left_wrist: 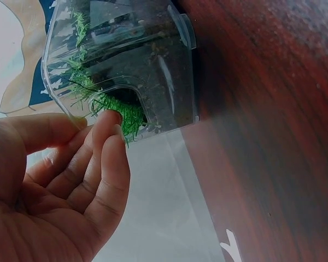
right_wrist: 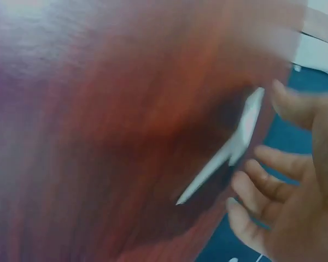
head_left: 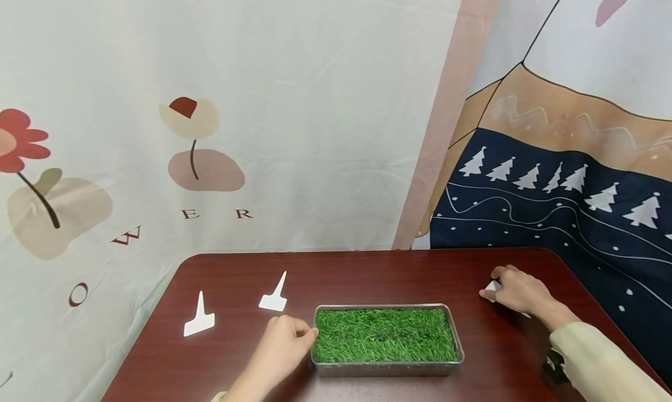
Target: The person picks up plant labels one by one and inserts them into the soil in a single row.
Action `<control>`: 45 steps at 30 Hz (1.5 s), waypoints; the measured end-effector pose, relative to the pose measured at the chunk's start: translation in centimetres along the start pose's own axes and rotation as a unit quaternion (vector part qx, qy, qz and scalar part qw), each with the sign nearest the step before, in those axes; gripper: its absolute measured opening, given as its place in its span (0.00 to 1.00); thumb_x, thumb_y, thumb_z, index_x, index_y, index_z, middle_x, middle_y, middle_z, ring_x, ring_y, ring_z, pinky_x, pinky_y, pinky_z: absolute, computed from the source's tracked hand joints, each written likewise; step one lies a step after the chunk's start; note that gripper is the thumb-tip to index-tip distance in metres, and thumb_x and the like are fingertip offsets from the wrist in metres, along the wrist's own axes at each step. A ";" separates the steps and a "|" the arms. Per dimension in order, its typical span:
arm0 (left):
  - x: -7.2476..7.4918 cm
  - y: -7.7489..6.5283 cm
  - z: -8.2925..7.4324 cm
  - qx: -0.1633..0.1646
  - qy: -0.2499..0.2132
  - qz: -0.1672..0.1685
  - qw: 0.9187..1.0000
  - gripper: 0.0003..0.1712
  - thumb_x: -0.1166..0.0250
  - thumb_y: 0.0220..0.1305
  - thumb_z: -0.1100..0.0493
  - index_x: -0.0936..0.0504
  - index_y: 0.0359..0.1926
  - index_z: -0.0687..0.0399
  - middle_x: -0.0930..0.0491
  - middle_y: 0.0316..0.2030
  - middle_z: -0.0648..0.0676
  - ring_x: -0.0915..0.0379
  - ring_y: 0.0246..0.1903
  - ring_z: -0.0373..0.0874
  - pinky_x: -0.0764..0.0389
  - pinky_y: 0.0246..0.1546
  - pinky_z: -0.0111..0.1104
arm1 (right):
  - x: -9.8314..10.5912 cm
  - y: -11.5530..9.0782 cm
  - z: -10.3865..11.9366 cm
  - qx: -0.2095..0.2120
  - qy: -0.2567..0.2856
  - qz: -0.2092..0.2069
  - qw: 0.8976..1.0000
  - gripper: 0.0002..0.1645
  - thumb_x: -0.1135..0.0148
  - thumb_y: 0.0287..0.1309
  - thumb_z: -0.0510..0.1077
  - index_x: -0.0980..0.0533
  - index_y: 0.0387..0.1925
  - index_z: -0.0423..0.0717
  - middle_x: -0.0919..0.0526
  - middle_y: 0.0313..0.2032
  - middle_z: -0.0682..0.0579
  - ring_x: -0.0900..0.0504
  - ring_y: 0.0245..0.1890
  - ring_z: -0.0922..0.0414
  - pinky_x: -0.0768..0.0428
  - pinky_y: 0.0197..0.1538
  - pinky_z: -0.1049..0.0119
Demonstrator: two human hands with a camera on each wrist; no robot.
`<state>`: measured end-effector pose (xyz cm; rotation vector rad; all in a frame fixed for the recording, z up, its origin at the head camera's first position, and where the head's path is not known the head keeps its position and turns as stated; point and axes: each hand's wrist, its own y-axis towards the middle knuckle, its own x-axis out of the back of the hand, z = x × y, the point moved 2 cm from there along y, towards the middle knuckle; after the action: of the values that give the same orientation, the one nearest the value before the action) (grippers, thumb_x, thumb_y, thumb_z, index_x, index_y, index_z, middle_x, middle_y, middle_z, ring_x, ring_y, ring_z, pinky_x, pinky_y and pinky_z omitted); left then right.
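A clear plastic box full of green artificial grass stands on the table. At its left end, my left hand pinches the rim between thumb and fingers; the left wrist view shows that hand against the see-through wall. On the right side of the table is a white T-shaped plant label. My right hand is over this label, and in the right wrist view the thumb and fingers of the hand are spread beside it, not visibly gripping it.
Two more white T-shaped plant labels lie left of the box, one farther left and one nearer the box. The dark red table ends at a printed curtain behind it.
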<state>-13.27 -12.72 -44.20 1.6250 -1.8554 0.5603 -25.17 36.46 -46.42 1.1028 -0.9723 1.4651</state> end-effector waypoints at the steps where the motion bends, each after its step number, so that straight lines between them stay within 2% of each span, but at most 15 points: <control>1: 0.0 0.0 0.0 -0.001 0.000 0.000 1.000 0.23 0.32 0.67 0.63 0.23 0.13 0.52 0.41 0.08 0.38 0.49 0.11 0.30 0.37 0.16 0.27 | 0.1 0.0 0.1 0.008 -0.004 0.001 1.000 0.32 0.25 0.56 0.55 0.20 0.49 0.31 0.19 0.40 0.39 0.23 0.33 0.49 0.22 0.36 0.50; 5: 0.0 0.0 0.0 -0.001 0.000 -0.001 1.000 0.22 0.32 0.67 0.63 0.22 0.13 0.51 0.40 0.08 0.38 0.48 0.11 0.30 0.37 0.16 0.27 | 0.2 0.2 0.1 0.023 0.000 0.020 1.000 0.34 0.22 0.49 0.49 0.21 0.51 0.29 0.20 0.43 0.36 0.23 0.35 0.48 0.22 0.38 0.51; 11: 0.0 0.0 0.0 0.003 -0.006 0.001 1.000 0.22 0.32 0.67 0.62 0.22 0.14 0.47 0.39 0.08 0.38 0.47 0.11 0.30 0.38 0.15 0.27 | 0.4 0.6 -0.5 0.019 0.063 0.061 0.996 0.32 0.22 0.51 0.41 0.25 0.51 0.23 0.17 0.40 0.37 0.24 0.33 0.50 0.22 0.38 0.57; 15: 0.1 -0.1 -0.1 0.004 -0.013 0.003 1.000 0.22 0.32 0.67 0.62 0.21 0.14 0.49 0.40 0.08 0.38 0.47 0.11 0.30 0.40 0.14 0.26 | 0.5 0.7 -0.9 0.019 0.081 0.062 0.995 0.35 0.20 0.50 0.41 0.26 0.51 0.19 0.16 0.40 0.35 0.23 0.33 0.51 0.21 0.39 0.56; 19: 0.1 -0.1 -0.1 0.006 -0.017 0.005 1.000 0.22 0.32 0.67 0.62 0.22 0.14 0.50 0.40 0.08 0.38 0.47 0.11 0.30 0.41 0.14 0.25 | 0.6 0.8 -1.3 0.019 0.075 0.048 0.996 0.35 0.17 0.46 0.43 0.24 0.47 0.21 0.16 0.39 0.35 0.23 0.33 0.50 0.22 0.39 0.55; 23: 0.1 -0.1 -0.1 0.009 -0.020 0.006 1.000 0.22 0.32 0.67 0.62 0.22 0.14 0.51 0.40 0.08 0.38 0.48 0.11 0.30 0.42 0.14 0.25 | 0.9 0.8 -1.5 0.031 0.076 0.019 0.996 0.25 0.16 0.44 0.41 0.20 0.38 0.30 0.17 0.32 0.45 0.24 0.29 0.53 0.25 0.34 0.59; 26: 0.0 -0.1 -0.1 0.010 -0.021 0.007 1.000 0.22 0.32 0.67 0.61 0.22 0.14 0.50 0.40 0.08 0.38 0.47 0.11 0.30 0.41 0.14 0.25 | 1.5 0.6 -1.4 0.043 0.086 0.008 0.995 0.15 0.21 0.49 0.37 0.20 0.34 0.36 0.17 0.29 0.50 0.24 0.28 0.55 0.25 0.32 0.60; 30: 0.0 0.0 0.1 0.008 -0.019 0.006 1.000 0.21 0.32 0.67 0.61 0.21 0.15 0.47 0.39 0.08 0.38 0.46 0.11 0.31 0.38 0.14 0.26 | 2.8 0.2 -0.6 0.053 0.091 0.014 0.994 0.04 0.30 0.60 0.33 0.19 0.32 0.41 0.17 0.29 0.53 0.24 0.28 0.56 0.25 0.32 0.61; 34: 0.0 0.0 0.1 0.006 -0.016 0.003 1.000 0.21 0.31 0.67 0.61 0.20 0.15 0.47 0.38 0.09 0.38 0.46 0.11 0.30 0.37 0.15 0.27 | 3.9 -0.5 0.3 0.058 0.099 0.001 0.993 0.04 0.33 0.65 0.34 0.18 0.34 0.43 0.18 0.29 0.55 0.24 0.28 0.57 0.25 0.31 0.63; 41: 0.0 0.0 0.2 0.006 -0.015 0.002 1.000 0.21 0.32 0.67 0.62 0.20 0.15 0.47 0.39 0.08 0.38 0.47 0.11 0.30 0.38 0.14 0.27 | 4.8 -1.5 1.3 0.071 0.116 -0.068 0.988 0.04 0.32 0.68 0.38 0.17 0.35 0.42 0.15 0.33 0.54 0.22 0.31 0.59 0.22 0.33 0.66; 45: 0.0 0.0 0.2 0.008 -0.014 0.001 1.000 0.22 0.32 0.67 0.62 0.20 0.15 0.47 0.39 0.08 0.38 0.47 0.11 0.30 0.38 0.14 0.27 | 5.1 -2.1 1.8 0.071 0.124 -0.103 0.984 0.05 0.32 0.68 0.39 0.16 0.37 0.40 0.14 0.33 0.53 0.23 0.29 0.63 0.24 0.31 0.67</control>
<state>-13.28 -12.87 -44.34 1.6493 -1.8788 0.5575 -23.15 36.37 -40.97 1.0585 -0.5703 1.4763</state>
